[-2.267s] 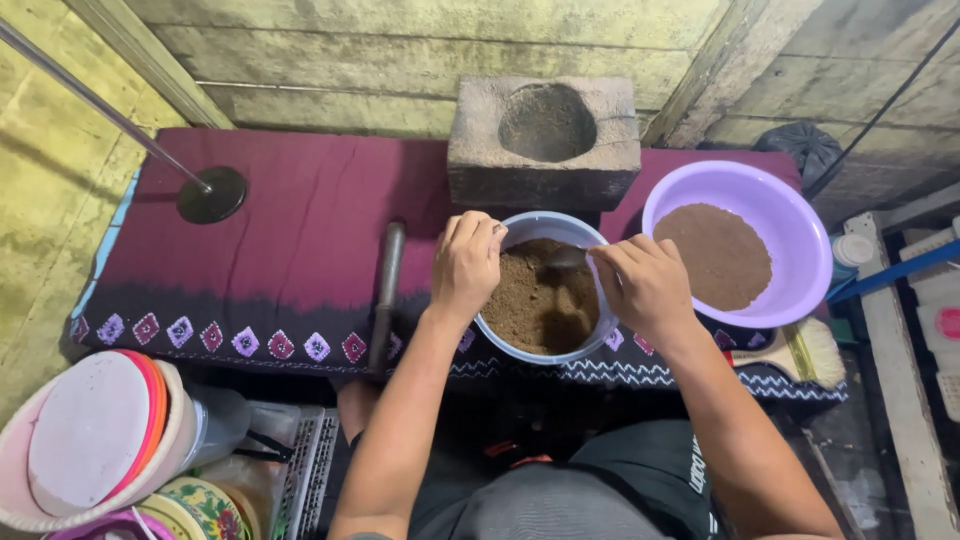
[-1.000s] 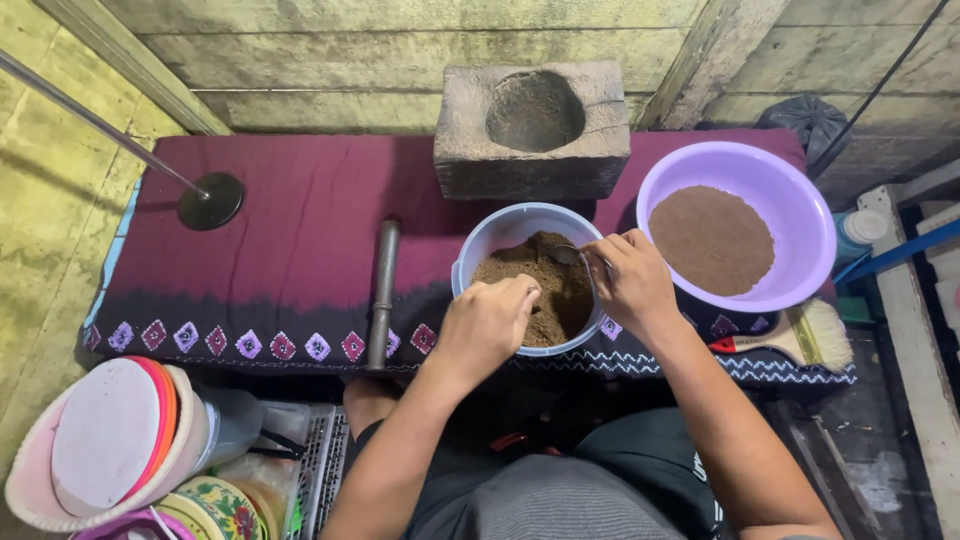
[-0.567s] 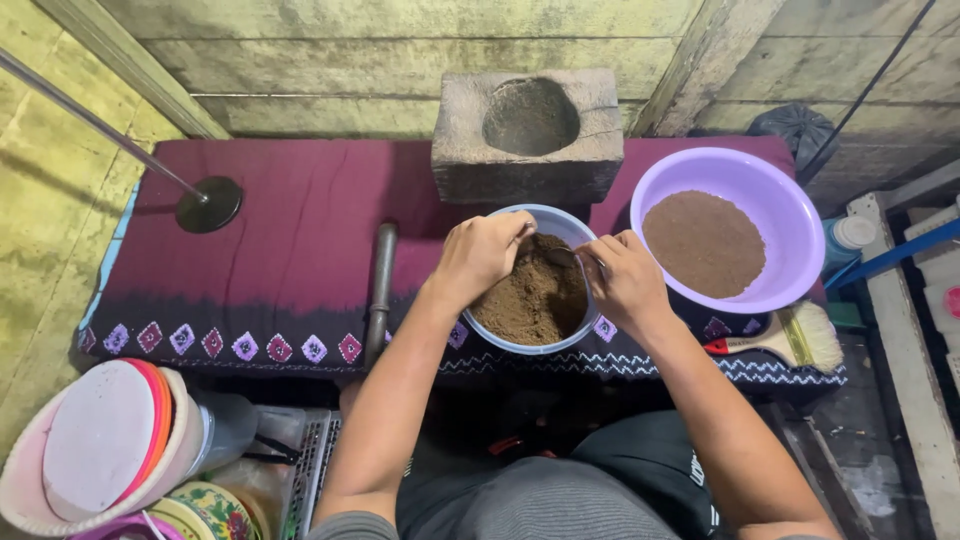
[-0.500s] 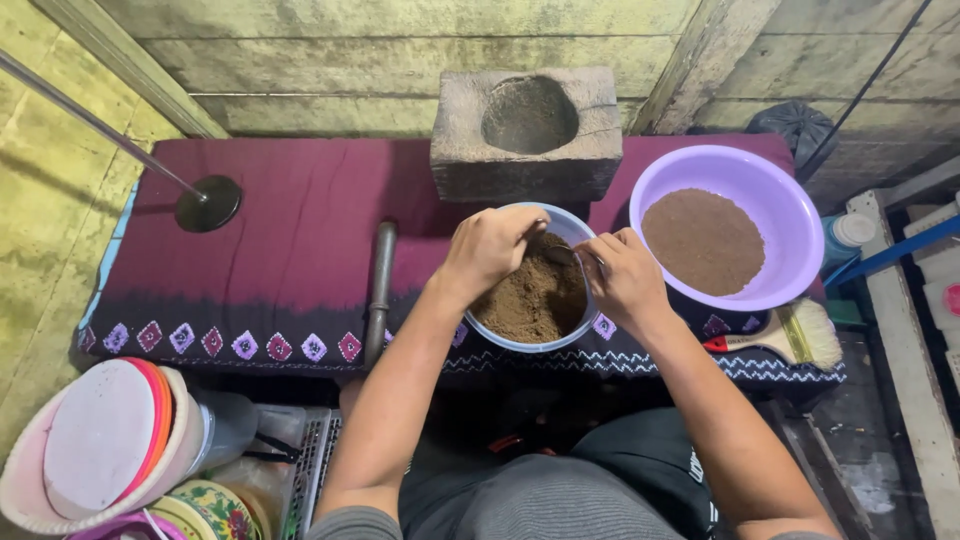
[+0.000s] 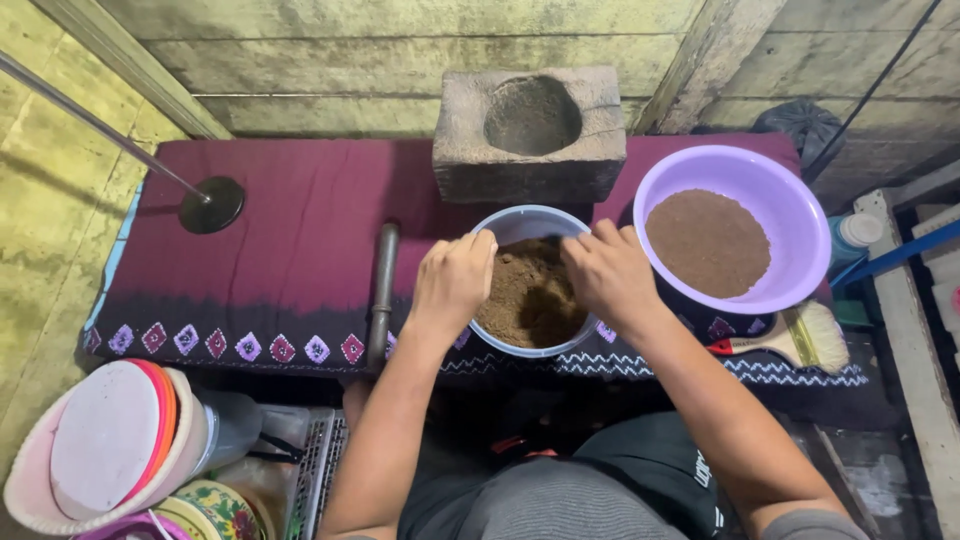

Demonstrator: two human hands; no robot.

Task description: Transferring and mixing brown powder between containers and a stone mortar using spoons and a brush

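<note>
Both my hands at blue bowl (image 5: 520,222) of brown powder (image 5: 527,292) on maroon cloth (image 5: 290,225): left hand (image 5: 452,282) curled over near-left rim, right hand (image 5: 606,274) over right rim (grip contents: cannot tell). Purple basin (image 5: 737,170) just right.

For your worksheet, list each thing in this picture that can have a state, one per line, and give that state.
Blue bowl: partly filled with brown powder.
Purple basin: holds finer brown powder.
Stone mortar: upright, hollow nearly empty.
Metal pestle: lying flat, untouched.
Left hand: on bowl rim.
Right hand: over bowl, fingers in powder.
</note>
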